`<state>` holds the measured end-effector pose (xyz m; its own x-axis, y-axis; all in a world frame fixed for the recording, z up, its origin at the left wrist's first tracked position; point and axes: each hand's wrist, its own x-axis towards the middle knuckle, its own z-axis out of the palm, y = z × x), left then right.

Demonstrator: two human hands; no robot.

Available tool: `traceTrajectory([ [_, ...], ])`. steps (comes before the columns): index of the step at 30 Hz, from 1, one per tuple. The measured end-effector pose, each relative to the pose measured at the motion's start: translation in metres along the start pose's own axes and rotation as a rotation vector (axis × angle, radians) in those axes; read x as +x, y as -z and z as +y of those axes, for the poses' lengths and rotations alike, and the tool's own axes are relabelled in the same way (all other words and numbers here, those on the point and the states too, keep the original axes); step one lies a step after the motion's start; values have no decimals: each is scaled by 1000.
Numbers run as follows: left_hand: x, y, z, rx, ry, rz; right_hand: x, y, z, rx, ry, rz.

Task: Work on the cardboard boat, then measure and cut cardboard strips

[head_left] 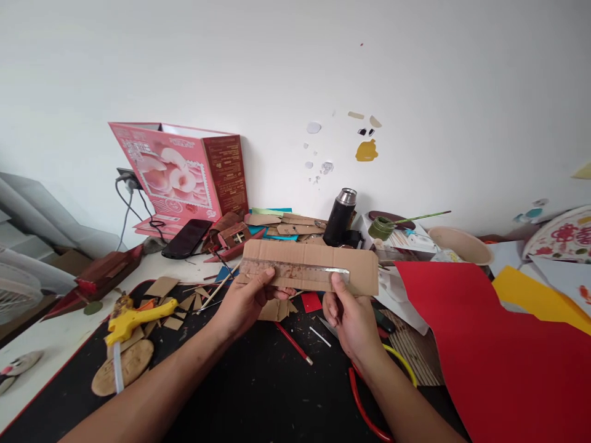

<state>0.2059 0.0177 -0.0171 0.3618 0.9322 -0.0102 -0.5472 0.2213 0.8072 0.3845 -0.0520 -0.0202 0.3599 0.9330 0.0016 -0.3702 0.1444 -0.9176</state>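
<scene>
A long strip of brown cardboard (309,253) is held up over the work mat, with a clear, stained ruler (305,271) lying lengthwise across its face. My left hand (258,298) grips both at the left end, thumb pressing on the ruler and fingers behind. Near the ruler's right end, my right hand (348,317) pinches the cardboard, its thumb at the ruler's lower edge. Below the right wrist show a red loop (357,400) and a yellow loop, apparently scissor handles, partly hidden by the forearm. A red pencil (294,343) lies on the mat between the arms.
A yellow glue gun (138,317) and cardboard scraps (161,287) lie at left. Behind stand a pink box (180,175), a phone (187,239), a black thermos (339,218) and a green paint jar (381,228). Red sheet (498,344) covers the right side.
</scene>
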Motion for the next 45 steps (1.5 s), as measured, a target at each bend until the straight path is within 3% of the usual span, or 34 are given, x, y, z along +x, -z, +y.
traceTrajectory([
  [20,2,7,-6,-40,-12,0,1,1,3,-16,4,-11],
  [45,1,8,1,62,0,47,4,3,9,56,-16,-66],
])
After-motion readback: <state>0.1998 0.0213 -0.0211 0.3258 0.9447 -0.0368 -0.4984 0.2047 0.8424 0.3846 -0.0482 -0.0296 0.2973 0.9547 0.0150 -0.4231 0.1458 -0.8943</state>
